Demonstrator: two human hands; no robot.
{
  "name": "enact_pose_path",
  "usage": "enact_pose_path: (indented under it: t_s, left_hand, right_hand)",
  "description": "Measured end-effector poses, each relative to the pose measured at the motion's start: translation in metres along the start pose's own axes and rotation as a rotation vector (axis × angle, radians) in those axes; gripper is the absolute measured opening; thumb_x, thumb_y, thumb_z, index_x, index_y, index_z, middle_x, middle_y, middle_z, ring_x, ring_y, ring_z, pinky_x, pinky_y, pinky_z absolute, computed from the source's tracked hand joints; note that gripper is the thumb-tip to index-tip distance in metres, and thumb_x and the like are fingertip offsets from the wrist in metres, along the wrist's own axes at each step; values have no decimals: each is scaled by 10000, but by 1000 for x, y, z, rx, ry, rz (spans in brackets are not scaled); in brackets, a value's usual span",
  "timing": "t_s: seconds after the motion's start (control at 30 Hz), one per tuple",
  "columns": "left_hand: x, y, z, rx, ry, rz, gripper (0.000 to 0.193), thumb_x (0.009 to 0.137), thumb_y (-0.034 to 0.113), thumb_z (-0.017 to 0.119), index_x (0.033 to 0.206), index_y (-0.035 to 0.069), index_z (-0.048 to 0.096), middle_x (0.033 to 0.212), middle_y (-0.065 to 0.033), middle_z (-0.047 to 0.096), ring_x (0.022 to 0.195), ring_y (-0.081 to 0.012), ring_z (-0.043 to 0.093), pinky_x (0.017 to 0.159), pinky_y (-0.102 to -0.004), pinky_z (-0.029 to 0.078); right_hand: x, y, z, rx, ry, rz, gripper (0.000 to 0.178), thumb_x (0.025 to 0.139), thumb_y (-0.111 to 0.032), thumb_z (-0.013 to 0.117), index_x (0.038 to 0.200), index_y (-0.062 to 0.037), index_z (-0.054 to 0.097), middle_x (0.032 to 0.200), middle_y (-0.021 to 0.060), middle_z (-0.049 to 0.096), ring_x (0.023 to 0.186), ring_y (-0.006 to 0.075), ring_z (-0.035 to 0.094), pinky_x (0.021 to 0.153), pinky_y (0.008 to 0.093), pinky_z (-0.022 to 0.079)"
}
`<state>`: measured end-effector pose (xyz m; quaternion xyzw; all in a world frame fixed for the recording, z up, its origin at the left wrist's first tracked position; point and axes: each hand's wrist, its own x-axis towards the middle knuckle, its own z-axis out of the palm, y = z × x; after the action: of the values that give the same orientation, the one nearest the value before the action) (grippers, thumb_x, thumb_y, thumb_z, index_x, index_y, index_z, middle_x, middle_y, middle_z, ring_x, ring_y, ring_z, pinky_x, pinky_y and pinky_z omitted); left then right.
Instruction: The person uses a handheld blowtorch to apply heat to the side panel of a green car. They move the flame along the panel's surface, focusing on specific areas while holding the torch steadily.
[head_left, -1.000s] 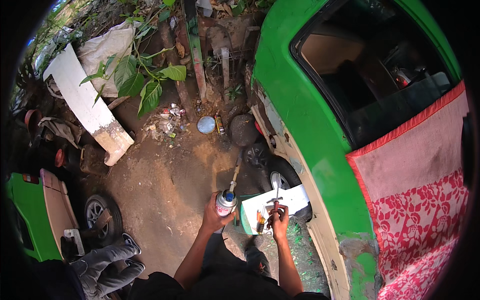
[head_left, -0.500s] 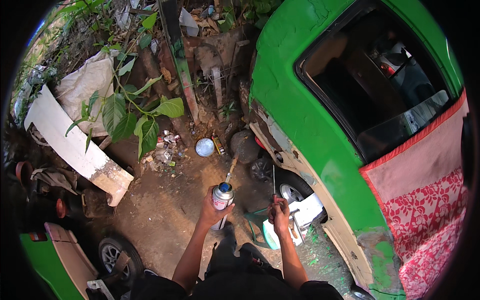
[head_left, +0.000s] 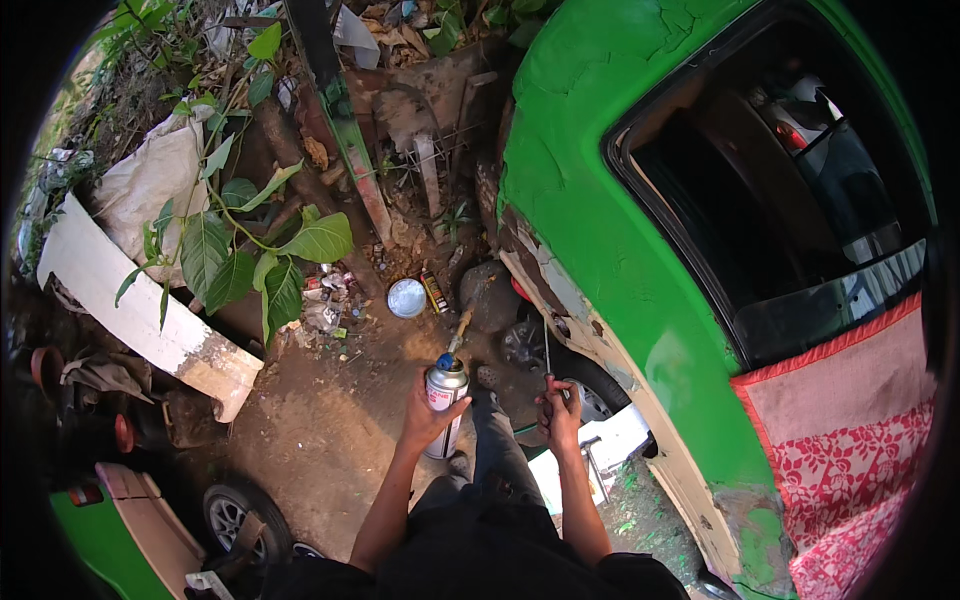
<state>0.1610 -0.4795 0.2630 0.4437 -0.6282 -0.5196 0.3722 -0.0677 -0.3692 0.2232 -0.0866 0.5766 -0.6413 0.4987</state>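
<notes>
My left hand (head_left: 428,418) is wrapped round an upright metal gas canister (head_left: 446,395). A blue torch head (head_left: 446,361) sits on top of it, and a thin nozzle (head_left: 459,333) with a tan end points away from me. My right hand (head_left: 559,412), some way to the right, grips a tool like a screwdriver (head_left: 547,358) by its dark reddish handle, with the slim metal shaft pointing away. The fingers hide part of the handle. Below the right hand lies a white panel (head_left: 622,430) with a hammer-like tool (head_left: 594,470) on it.
A green car body (head_left: 570,130) with worn patches stands at the right, a pink patterned cloth (head_left: 850,430) hanging on it. On the dirt floor ahead are a round pale lid (head_left: 406,298) and a yellow can (head_left: 433,291). A white curved panel (head_left: 150,290) lies left, near leafy branches.
My leg shows further forward between my hands and covers the green stool-like frame. The view has shifted slightly. Both hands keep hold of the canister and the tool.
</notes>
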Motion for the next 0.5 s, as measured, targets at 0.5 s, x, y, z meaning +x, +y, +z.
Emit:
enact_pose_path:
  t_s: [0.5]
  left_hand:
    - [213, -100, 105, -439, -16, -343, 441, 765, 59, 827, 1109, 14, 555, 963, -55, 676, 849, -99, 635, 757, -272, 527]
  right_hand:
    - [242, -57, 35, -182, -45, 118, 195, 976, -68, 479, 1155, -98, 408, 936, 111, 587, 504, 70, 415, 359, 207, 282]
